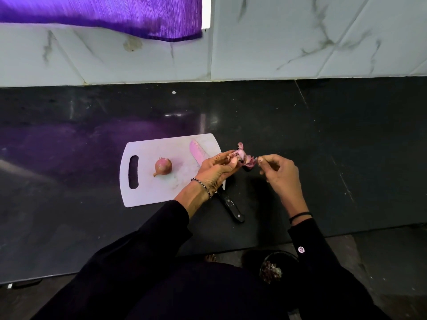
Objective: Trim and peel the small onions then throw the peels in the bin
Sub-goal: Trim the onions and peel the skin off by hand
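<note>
While the left hand [216,168] grips the half-peeled onion [238,154] just above the counter [323,146], the right hand [278,172] pinches its loose peel [250,163], which looks papery, light and likely to tear, so hold it near the base. The unpeeled onion [163,166] sits on the board [147,192].

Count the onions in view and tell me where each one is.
2. An unpeeled onion lies on the board. A part-peeled onion is gripped in the left hand just right of the board, with the right hand pinching its peel.
</note>
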{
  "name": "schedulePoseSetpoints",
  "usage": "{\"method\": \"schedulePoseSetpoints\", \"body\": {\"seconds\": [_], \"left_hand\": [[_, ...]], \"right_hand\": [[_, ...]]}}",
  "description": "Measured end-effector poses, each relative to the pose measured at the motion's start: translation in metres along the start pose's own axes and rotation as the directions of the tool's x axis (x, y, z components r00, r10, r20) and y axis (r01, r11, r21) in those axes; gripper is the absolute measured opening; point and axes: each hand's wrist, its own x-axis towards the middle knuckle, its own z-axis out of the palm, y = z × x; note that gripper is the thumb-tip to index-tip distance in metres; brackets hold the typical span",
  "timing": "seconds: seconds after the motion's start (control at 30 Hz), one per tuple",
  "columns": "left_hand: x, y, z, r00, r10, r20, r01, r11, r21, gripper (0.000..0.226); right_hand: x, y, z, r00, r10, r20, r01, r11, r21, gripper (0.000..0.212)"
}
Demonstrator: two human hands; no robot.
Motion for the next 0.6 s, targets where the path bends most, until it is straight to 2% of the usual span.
{"method": "schedulePoseSetpoints", "body": {"seconds": [0.1, 0.2, 0.4, 0.6], "left_hand": [[0.004, -0.003, -0.001, 0.997, 0.077, -0.022, -0.073, 0.987, 0.144, 0.034], [0.006, -0.002, 0.001, 0.993, 0.113, -0.021, -0.107, 0.973, 0.204, 0.037], [0.009, -0.001, 0.002, 0.994, 0.103, 0.020, -0.105, 0.974, 0.202, 0.037], [0.004, 0.003, 0.002, 0.994, 0.052, 0.099, -0.060, 0.994, 0.087, 0.026]], "right_hand": [[0.002, -0.004, 0.001, 1.000, 0.022, -0.012, -0.021, 0.998, 0.063, 0.014], [0.004, -0.008, 0.001, 1.000, 0.018, -0.002, -0.018, 0.995, 0.095, 0.013], [0.003, -0.018, 0.002, 0.989, -0.100, 0.109, 0.082, 0.983, 0.163, 0.019], [0.004, -0.022, 0.000, 0.972, -0.123, 0.200, 0.073, 0.968, 0.242, 0.028]]}}
